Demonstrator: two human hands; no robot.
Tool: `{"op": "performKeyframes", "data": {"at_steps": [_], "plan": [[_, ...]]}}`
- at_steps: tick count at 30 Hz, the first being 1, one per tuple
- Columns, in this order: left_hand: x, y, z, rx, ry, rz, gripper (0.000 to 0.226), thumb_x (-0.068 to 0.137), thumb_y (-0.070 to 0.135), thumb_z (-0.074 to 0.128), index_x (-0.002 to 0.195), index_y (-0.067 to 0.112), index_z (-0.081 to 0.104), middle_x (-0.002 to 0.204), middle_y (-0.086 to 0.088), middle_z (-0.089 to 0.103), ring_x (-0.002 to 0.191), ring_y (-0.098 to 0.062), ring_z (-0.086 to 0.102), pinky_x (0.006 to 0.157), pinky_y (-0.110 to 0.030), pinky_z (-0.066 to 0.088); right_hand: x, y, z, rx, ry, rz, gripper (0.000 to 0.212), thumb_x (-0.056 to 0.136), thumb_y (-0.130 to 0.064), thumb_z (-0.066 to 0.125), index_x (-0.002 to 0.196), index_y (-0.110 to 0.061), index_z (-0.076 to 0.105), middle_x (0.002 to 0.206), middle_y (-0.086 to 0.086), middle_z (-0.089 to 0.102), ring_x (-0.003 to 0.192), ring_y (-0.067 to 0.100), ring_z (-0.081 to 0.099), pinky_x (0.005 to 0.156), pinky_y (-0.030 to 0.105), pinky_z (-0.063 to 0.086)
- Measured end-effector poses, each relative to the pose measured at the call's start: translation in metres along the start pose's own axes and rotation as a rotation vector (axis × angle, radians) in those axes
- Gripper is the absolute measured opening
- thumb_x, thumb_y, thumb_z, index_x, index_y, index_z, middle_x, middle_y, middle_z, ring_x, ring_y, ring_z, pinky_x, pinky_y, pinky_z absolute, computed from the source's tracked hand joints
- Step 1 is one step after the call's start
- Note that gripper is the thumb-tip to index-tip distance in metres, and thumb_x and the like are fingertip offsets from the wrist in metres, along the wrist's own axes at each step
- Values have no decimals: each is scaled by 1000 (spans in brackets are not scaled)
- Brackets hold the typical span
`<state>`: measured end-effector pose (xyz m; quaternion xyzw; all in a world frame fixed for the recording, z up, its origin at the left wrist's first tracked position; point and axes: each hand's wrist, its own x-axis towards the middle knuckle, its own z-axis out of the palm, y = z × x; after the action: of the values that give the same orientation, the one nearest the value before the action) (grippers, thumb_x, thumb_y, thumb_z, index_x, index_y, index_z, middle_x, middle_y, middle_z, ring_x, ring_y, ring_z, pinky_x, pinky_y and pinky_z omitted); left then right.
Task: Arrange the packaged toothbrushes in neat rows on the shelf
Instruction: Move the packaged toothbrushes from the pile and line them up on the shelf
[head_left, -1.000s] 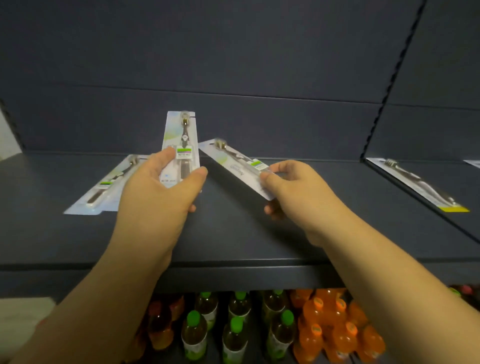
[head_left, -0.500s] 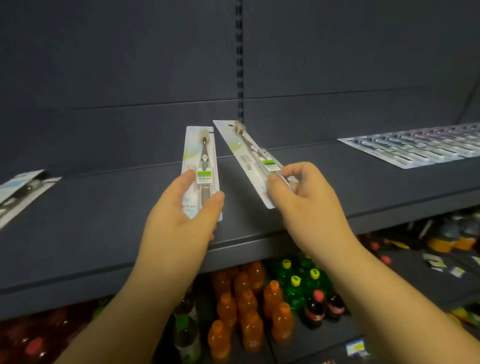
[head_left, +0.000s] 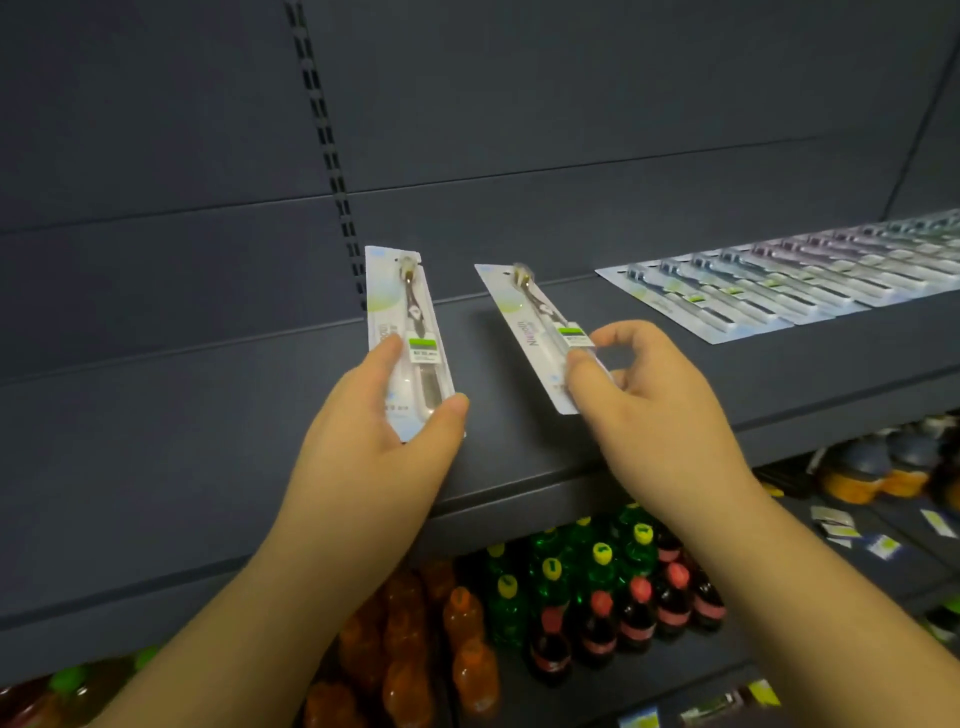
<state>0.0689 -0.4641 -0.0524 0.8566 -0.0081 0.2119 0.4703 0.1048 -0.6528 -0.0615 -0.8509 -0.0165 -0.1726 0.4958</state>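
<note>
My left hand (head_left: 374, 447) grips a packaged toothbrush (head_left: 402, 312) by its lower end, holding it nearly upright above the dark shelf (head_left: 156, 441). My right hand (head_left: 644, 415) pinches a second packaged toothbrush (head_left: 524, 317) at its bottom, the pack tilted with its top to the left. Both packs are white with a green label. On the same shelf at the far right lies a neat row of several packaged toothbrushes (head_left: 789, 275), side by side. The two held packs hang left of that row, apart from it.
A slotted upright (head_left: 327, 150) runs down the back panel behind the left pack. Below the shelf stand orange bottles (head_left: 415, 649), green bottles (head_left: 524, 587) and dark bottles (head_left: 623, 618). Price tags (head_left: 841, 525) sit on a lower shelf at right.
The view has swung right along the shelf; the toothbrush row at right now looks nearer. Both hands still hold their packs, now spread further apart. The loose packs at left are out of view.
</note>
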Motion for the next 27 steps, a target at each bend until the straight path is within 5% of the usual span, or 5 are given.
{"op": "performKeyframes", "data": {"at_steps": [7, 12, 18, 23, 27], "plan": [[42, 0, 17, 306, -172, 23, 78, 89, 49, 56, 153, 30, 16, 151, 12, 32, 134, -9, 35, 95, -19, 29, 59, 3, 14, -345, -88, -58, 28, 94, -45, 46, 114, -25, 47, 75, -5, 60, 72, 14, 56, 57, 33, 39], [68, 3, 19, 502, -236, 70, 78, 90, 55, 49, 154, 29, 13, 147, 8, 35, 128, -13, 39, 91, -22, 33, 92, -2, 25, -564, -178, -79, 31, 96, -44, 42, 113, -18, 41, 78, -4, 54, 79, 27, 57, 62, 37, 39], [90, 11, 37, 633, -293, -9, 67, 88, 57, 52, 145, 27, 33, 143, 6, 44, 124, -14, 46, 90, -25, 37, 118, -1, 30, -689, -337, -135, 31, 95, -46, 38, 103, -16, 43, 82, 0, 58, 76, 23, 56, 60, 36, 40], [107, 12, 56, 712, -297, -81, 56, 87, 56, 56, 134, 27, 44, 124, 4, 55, 87, -8, 46, 73, -23, 42, 134, 4, 30, -842, -442, -274, 34, 93, -51, 40, 93, -18, 42, 77, -2, 52, 66, 16, 49, 52, 33, 31], [114, 12, 65, 710, -239, -60, 53, 85, 54, 58, 129, 27, 49, 126, 6, 57, 100, -12, 54, 79, -25, 43, 142, 13, 34, -828, -448, -311, 37, 91, -56, 42, 91, -19, 44, 77, -4, 51, 68, 16, 50, 54, 33, 33]]}}
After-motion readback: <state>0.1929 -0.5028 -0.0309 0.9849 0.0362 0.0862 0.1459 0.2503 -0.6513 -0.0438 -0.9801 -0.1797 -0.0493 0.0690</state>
